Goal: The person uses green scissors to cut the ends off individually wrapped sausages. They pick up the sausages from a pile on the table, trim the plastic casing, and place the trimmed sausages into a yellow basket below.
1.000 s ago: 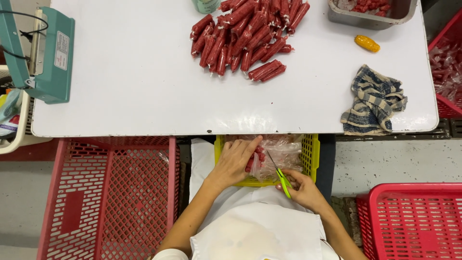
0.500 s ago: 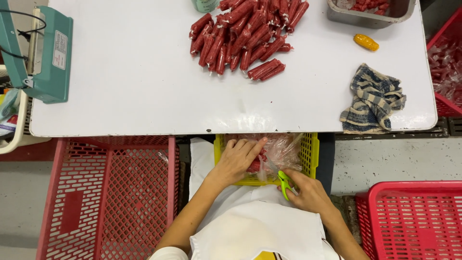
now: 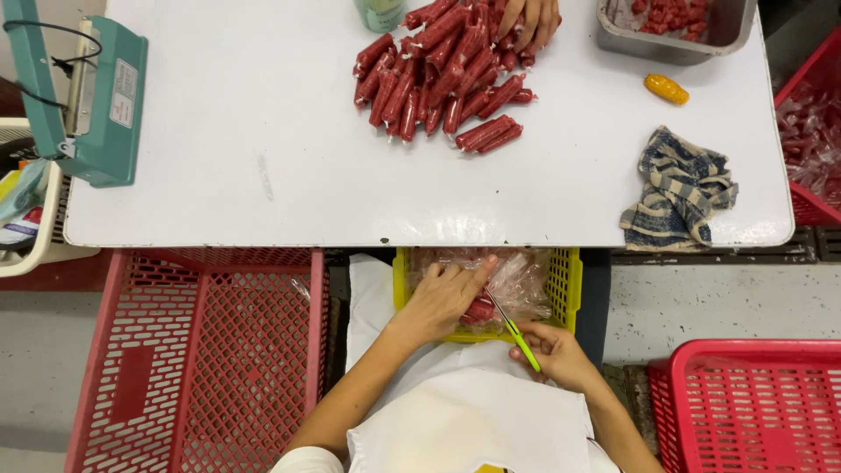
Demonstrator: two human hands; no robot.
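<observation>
Holding green-handled scissors (image 3: 517, 337) in a closed grip, the right hand (image 3: 554, 355) points the blades up and left toward the red sausage sticks (image 3: 480, 308) that the left hand (image 3: 442, 298) pins down with curled fingers. Both hands work inside the yellow basket (image 3: 565, 280), which sits on the person's lap just below the near edge of the white table (image 3: 263, 158). This placement appears to keep the cut pieces and the clear plastic wrap (image 3: 519, 278) contained in the basket. The left hand seems to steady the sticks so the blades meet them squarely.

On the table, a pile of red sausage sticks (image 3: 438, 79) lies near the far edge, and another person's hand (image 3: 528, 19) rests on it. A grey metal tray (image 3: 674, 26) stands at the far right corner, with an orange object (image 3: 666, 88) beside it. A striped cloth (image 3: 679, 188) lies near the right edge. A teal sealing machine (image 3: 88, 96) occupies the left edge.

2 red crates flank the lap: 1 at the left (image 3: 193, 350) and 1 at the right (image 3: 753, 403). The table edge overhangs the basket and limits upward clearance for the hands.
</observation>
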